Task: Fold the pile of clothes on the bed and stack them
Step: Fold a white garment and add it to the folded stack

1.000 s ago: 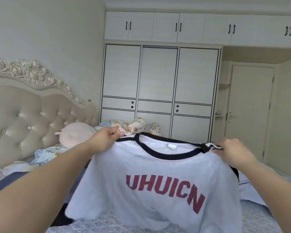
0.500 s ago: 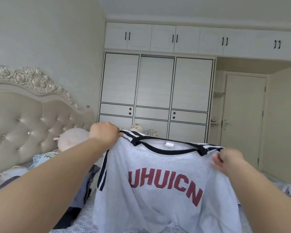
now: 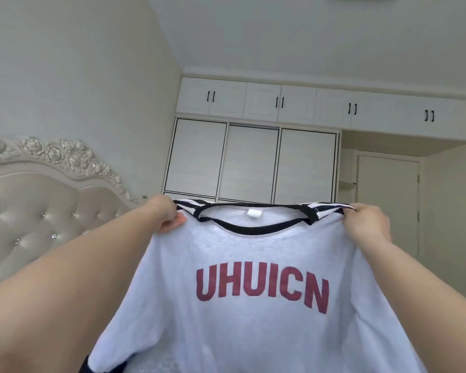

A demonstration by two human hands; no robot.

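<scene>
Head camera first, and it is the only view we have: we see a light grey short-sleeved cotton T-shirt (image 3: pixel 253 278) held up in the air, spread wide in front of us and filling the lower middle of the frame. Its front faces us, with the dark red block letters UHUICN (image 3: pixel 262 288) printed across the chest. A black ribbed collar (image 3: pixel 253 230) rings the neck, a small white label (image 3: pixel 254 213) sits inside the back of it, and black-and-white striped bands run along the shoulders.

Our left hand (image 3: pixel 165 215) pinches the shirt's shoulder on the left side of the frame, thumb and fingers curled onto the striped edge. Our right hand (image 3: pixel 367 224) grips the opposite shoulder, fingers closed round the fabric. Both bare forearms reach in from the lower corners, and the cloth hangs taut between the two hands and loose below them.

Below the shirt's hem, at the bottom left, a strip of pale patterned bedding (image 3: pixel 156 364) shows beside something dark, perhaps another garment, though too little is visible to say.

Behind, a cream tufted headboard with carved roses (image 3: pixel 38 211) stands at the left. A white wardrobe with black-trimmed sliding doors (image 3: pixel 250 162) fills the far wall, with a row of white upper cabinets with black handles (image 3: pixel 320 106) above it, and a closed pale door (image 3: pixel 388 205) to the right.
</scene>
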